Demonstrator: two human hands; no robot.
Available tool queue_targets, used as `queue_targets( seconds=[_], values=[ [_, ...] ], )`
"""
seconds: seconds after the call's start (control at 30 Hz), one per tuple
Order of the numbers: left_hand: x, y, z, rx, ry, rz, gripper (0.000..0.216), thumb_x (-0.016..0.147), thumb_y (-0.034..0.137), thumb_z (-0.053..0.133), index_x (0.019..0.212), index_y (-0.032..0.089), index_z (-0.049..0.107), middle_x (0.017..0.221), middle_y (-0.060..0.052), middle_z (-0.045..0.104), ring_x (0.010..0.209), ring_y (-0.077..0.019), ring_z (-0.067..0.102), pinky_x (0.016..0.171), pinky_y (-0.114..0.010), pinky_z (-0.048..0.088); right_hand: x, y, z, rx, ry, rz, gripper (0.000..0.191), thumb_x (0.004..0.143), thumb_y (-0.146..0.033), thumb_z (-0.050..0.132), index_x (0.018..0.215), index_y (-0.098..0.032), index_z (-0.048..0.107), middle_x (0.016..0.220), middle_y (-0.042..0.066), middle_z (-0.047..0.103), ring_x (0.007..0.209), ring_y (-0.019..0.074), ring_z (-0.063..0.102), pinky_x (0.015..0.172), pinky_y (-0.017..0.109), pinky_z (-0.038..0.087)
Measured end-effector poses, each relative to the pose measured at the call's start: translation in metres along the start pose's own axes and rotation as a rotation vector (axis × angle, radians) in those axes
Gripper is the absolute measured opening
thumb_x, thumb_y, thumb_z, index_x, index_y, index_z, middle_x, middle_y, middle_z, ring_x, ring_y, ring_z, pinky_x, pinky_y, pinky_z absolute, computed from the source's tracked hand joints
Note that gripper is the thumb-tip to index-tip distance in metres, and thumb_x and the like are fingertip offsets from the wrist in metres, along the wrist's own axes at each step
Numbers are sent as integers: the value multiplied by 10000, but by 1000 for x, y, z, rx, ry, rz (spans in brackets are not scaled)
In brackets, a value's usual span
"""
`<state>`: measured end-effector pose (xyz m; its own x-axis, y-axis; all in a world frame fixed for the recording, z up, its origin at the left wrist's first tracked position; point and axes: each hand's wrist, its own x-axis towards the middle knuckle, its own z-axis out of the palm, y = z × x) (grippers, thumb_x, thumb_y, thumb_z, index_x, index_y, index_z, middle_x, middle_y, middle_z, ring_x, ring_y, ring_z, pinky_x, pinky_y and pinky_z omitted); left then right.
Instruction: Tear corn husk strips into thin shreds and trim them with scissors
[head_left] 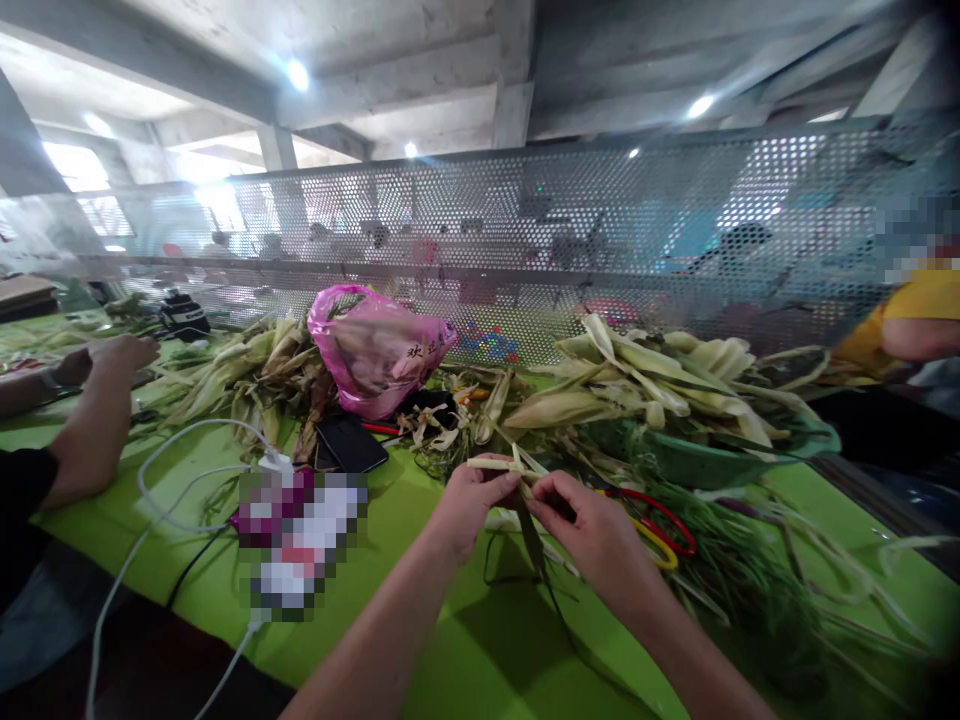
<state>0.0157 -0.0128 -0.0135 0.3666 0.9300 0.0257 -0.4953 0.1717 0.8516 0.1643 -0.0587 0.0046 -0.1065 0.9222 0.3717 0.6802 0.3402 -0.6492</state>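
Observation:
Over the green table (450,650), my left hand (469,505) and my right hand (596,530) meet with fingers pinched on pale corn-husk strips (504,464). The strips cross between my fingertips, and a darker strip (531,535) hangs down from them. Both hands are closed on this husk work. Just right of my right hand, red and yellow handled scissors (660,525) lie on the table.
A green basin (705,455) heaped with husks stands at the right. A pink plastic bag (375,350), a black phone (351,442), white cables (161,470) and more husks (247,375) lie to the left. Another person's arm (94,420) rests at the left; a person in yellow (911,320) is at the far right. A perforated metal screen (570,220) backs the table.

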Motion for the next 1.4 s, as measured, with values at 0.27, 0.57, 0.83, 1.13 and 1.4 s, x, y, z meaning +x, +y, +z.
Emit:
queue_targets(
  seconds=[0.27, 0.57, 0.83, 1.13, 1.4],
  values=[
    [0, 1, -4, 76, -86, -17, 405, 620, 368, 800, 903, 133, 632, 766, -24, 624, 657, -109, 542, 639, -237, 406, 3, 8, -1, 162, 307, 38, 228, 824, -347, 592, 1001, -207, 558, 1072, 89, 516, 633, 134, 570, 657, 333, 515],
    [-7, 8, 0, 215, -135, -15, 343, 662, 398, 747, 874, 158, 626, 792, -19, 609, 712, -116, 533, 670, -236, 393, 4, 10, -1, 189, 135, 63, 177, 841, -353, 568, 936, -212, 615, 898, 58, 668, 836, 219, 623, 768, 351, 494],
    [-6, 6, 5, 204, -74, -12, 372, 672, 477, 721, 788, 158, 569, 653, 14, 561, 610, -102, 530, 615, -223, 410, 4, 6, -7, 9, 172, -41, 171, 845, -375, 558, 872, -227, 637, 866, 54, 667, 806, 220, 609, 739, 330, 467],
    [-11, 9, 8, -1, -79, -74, 382, 600, 419, 782, 761, 158, 555, 610, 18, 559, 552, -99, 533, 543, -204, 371, 6, 3, -18, 16, 170, -33, 153, 854, -364, 556, 797, -237, 620, 774, 22, 639, 727, 197, 585, 678, 293, 453],
    [-9, 7, 5, 156, -203, -58, 439, 575, 495, 790, 784, 149, 618, 692, 3, 567, 622, -95, 504, 639, -229, 392, 7, 8, -19, 194, 115, 40, 223, 781, -421, 635, 885, -236, 704, 807, 33, 647, 791, 215, 606, 733, 310, 475]
  ],
)
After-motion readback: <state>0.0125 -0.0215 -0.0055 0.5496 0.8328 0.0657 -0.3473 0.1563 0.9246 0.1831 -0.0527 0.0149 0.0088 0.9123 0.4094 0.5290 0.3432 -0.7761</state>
